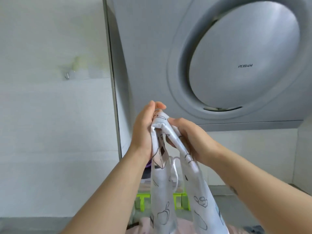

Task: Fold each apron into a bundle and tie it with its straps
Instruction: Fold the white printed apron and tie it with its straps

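Your counter (33,225) shows as a grey band at the foot of the white wall. On it stands a lime-green plastic rack (180,202), partly hidden. Pink cloth (135,229) shows at the bottom edge; you cannot tell whether it rests on the counter.

apron (162,191): thin white cloth, soft, matt, crumpled, black line-drawing print
strap (174,169): narrow white cloth tape, same matt look
hood (244,56) at 1 o'clock: smooth grey shell, satin sheen, metal or plastic, can't tell tbh
wall (50,115) at 9 o'clock: white tiles, smooth, slight gloss
hook (67,76) at 10 o'clock: tiny, shiny metal
rack (179,201) at 6 o'clock: lime green plastic, bit glossy
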A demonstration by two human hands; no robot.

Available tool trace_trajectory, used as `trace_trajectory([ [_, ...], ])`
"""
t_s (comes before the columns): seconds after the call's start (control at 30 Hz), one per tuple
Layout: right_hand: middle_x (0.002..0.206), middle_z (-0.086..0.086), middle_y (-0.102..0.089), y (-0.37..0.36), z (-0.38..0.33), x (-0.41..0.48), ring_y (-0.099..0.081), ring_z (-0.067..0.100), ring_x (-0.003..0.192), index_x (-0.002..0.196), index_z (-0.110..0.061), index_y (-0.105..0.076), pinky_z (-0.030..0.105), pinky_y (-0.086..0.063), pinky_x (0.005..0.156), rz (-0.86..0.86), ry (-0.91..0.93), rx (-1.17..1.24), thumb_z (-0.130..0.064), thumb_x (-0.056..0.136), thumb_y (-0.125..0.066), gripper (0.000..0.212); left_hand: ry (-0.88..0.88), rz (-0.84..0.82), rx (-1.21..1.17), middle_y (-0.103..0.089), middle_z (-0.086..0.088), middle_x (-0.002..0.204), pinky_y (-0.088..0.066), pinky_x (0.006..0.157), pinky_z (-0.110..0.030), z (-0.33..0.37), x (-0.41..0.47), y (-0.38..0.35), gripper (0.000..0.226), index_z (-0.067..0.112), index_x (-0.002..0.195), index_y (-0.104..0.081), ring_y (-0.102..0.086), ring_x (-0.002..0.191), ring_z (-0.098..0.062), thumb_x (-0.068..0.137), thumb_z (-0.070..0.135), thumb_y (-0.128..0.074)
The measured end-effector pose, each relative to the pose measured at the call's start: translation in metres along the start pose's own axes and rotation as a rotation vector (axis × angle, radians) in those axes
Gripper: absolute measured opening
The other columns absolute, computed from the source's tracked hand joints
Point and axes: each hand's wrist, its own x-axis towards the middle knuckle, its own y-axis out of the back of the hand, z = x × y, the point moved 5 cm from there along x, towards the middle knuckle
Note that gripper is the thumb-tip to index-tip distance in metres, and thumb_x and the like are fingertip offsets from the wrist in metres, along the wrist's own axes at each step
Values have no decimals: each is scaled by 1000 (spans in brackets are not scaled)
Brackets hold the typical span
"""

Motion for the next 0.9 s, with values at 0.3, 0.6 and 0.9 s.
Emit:
trace_trajectory([
  [0.3,94,17,-69,-2,-19,12,-69,23,82,97,-4,-65,34,-52,70,389,216,-10,-41,99,-35,47,-213,138,-16,-45,7,58,-40,63,-29,8,15,-29,30,24,70,-60,-47,61,-15,95,24,-44],
  [0.6,64,4,-48,15,-24,23,-49,17,59,74,-13,-48,28,-42,58,593,218,133,-43,96,-41,38,-67,108,211,-67,-3,100,-52,82,-34,-15,6,-28,41,15,107,-60,-68,95,-20,94,50,-42],
  [0.9,63,-3,-44,41,-20,36,-55,30,76,65,-21,-36,48,-48,89,888,147,181,-52,90,-37,40,87,-357,482,-66,5,112,-47,96,-31,-67,-16,1,33,25,120,-52,-60,110,-13,89,19,-58],
])
